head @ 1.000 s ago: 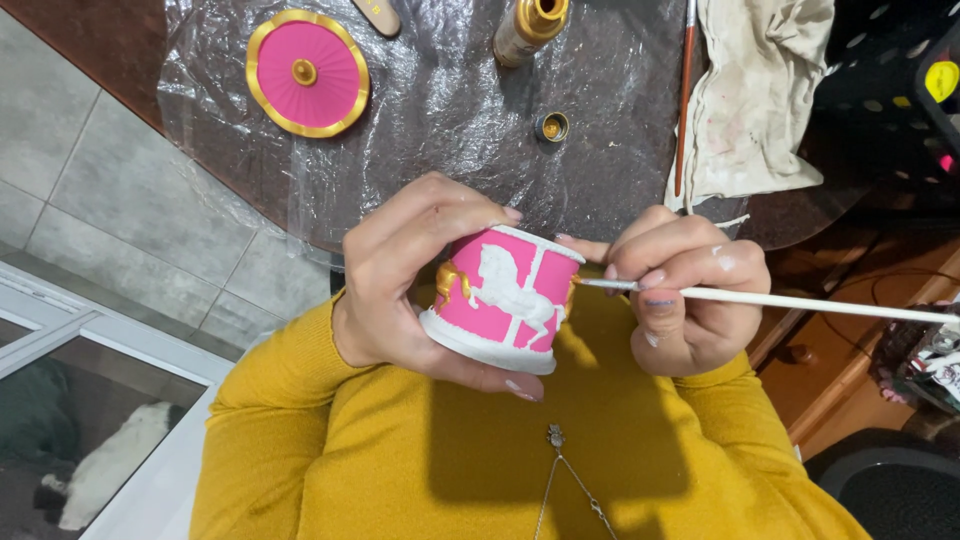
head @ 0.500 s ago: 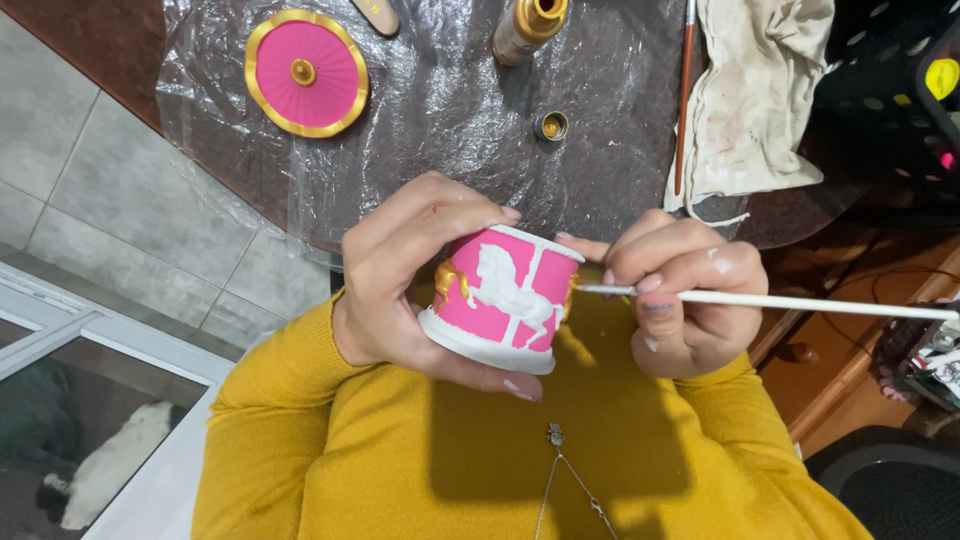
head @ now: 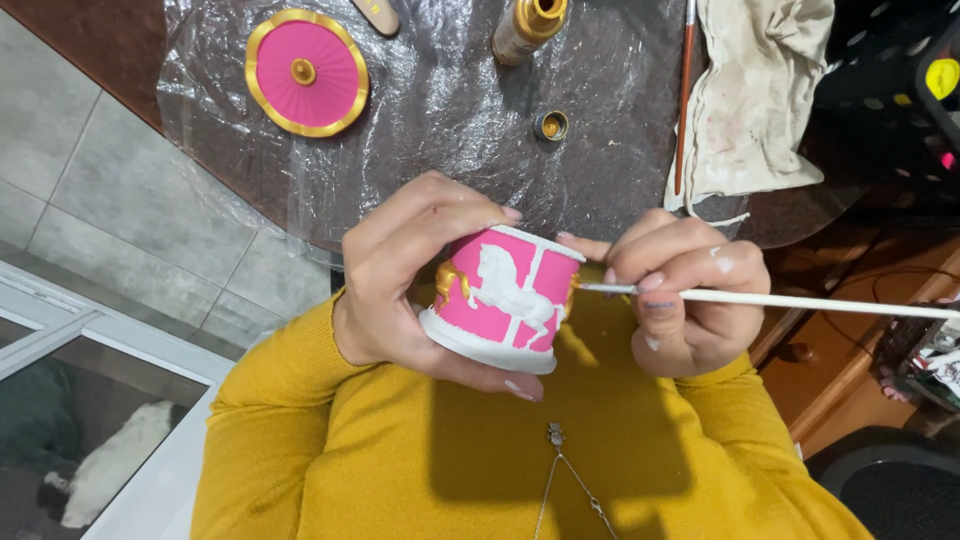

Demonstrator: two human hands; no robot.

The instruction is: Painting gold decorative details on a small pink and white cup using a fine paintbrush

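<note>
1. The left hand held the pot over the lap, with the right hand just to its right.
2. The brush ran from the right hand's fingers out to the right, its tip touching the pot's right side.
3. Beyond the hands lay the table, a plastic sheet spread on it.
4. On the sheet, the lid lay to the left, the bottle right of it, and the cap nearer the hands.
5. A second brush lay right of the cap, beside the cloth.

We see a pink carousel pot with white horses and gold trim, tilted sideways, and a thin white paintbrush whose tip meets its right edge
</note>
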